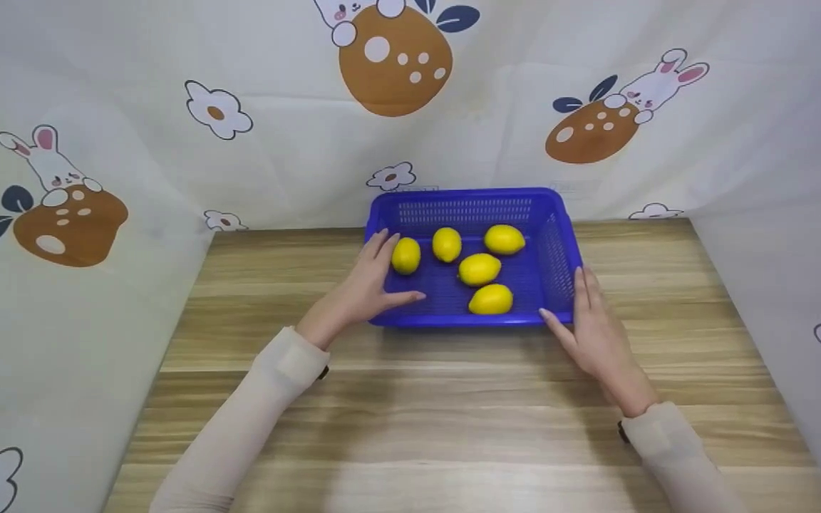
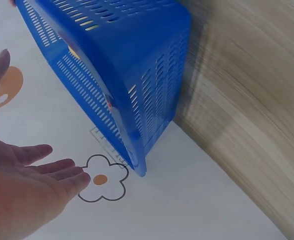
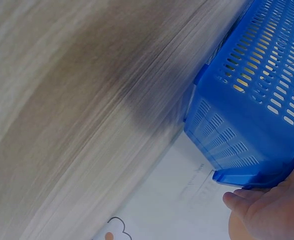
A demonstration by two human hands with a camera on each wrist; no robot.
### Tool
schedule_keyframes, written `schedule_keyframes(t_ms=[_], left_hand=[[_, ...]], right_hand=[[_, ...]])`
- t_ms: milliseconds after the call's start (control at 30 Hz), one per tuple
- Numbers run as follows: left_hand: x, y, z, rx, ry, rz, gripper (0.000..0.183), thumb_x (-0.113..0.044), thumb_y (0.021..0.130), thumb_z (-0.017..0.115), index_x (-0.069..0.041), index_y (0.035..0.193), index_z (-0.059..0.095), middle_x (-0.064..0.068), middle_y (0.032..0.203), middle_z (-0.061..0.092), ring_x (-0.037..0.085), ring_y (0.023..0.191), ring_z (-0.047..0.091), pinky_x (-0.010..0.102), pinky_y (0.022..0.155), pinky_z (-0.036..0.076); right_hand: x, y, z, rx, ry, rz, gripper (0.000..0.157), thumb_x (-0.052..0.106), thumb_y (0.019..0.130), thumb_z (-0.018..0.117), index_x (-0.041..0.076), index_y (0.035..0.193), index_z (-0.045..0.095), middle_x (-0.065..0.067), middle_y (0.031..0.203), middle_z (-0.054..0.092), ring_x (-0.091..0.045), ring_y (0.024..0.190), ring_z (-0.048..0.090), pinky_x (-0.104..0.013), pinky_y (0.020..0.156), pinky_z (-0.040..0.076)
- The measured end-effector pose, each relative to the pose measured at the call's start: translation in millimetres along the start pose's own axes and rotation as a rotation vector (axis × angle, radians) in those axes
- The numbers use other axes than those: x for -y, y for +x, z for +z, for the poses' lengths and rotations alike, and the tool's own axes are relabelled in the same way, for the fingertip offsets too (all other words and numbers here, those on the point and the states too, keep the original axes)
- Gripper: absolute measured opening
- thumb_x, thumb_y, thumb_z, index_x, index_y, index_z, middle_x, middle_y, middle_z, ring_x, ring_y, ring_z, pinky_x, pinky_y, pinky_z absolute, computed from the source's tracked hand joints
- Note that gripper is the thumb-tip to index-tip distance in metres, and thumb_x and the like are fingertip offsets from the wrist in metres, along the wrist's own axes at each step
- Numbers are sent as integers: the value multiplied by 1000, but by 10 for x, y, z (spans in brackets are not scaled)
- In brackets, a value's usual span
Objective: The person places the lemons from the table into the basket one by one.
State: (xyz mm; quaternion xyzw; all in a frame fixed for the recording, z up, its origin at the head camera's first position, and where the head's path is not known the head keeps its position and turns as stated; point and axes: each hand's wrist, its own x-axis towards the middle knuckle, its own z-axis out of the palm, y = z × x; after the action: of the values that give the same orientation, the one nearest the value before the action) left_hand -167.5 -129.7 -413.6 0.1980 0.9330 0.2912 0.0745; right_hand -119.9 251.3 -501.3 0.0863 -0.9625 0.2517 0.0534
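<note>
A blue plastic basket (image 1: 446, 322) with slotted walls stands at the back of the wooden table, with several yellow lemons (image 1: 479, 270) lying loose inside. My left hand (image 1: 360, 286) is over the basket's left side, fingers extended beside the leftmost lemon (image 1: 406, 256) and thumb stretched out. In the left wrist view, a gap shows between that hand (image 2: 32, 185) and the basket wall (image 2: 154, 85). At the front right corner, my right hand (image 1: 601, 338) touches the rim, its fingers fairly straight along the outside. Its thumb tip lies near the front rim.
The wooden table (image 1: 410, 427) runs up to a pale cloth backdrop (image 1: 275, 164) printed with rabbits and flowers, just behind the basket. More cloth rises along the left and right sides. Both forearms wear pale sleeves (image 1: 246, 406) with dark bands near the wrists.
</note>
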Motion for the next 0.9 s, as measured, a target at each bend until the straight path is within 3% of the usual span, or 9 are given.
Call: schedule_keyframes(t_ms=[567,733,900], left_hand=[[181,-187,187,-117,25,-55,110,-53,95,76,5,167,16,29,173,11,43,162,13,57,130,17],[203,-249,264,-184,73,-35,109,-53,95,76,8,165,18,32,172,14,46,160,16,59,130,18],[185,-312,332,-209,132,-66,110,-60,97,70,7,166,16,29,173,11,44,161,15,58,130,17]], right_hand=[[3,8,-7,22,20,17,95,47,107,57,-11,164,8,-35,172,8,-54,156,18,-67,126,21],[6,2,-9,22,18,18,96,48,107,57,-10,165,7,-34,172,8,-54,156,18,-67,126,21],[-1,-3,-2,10,14,14,95,47,107,57,-11,165,8,-34,172,9,-54,156,20,-66,126,21]])
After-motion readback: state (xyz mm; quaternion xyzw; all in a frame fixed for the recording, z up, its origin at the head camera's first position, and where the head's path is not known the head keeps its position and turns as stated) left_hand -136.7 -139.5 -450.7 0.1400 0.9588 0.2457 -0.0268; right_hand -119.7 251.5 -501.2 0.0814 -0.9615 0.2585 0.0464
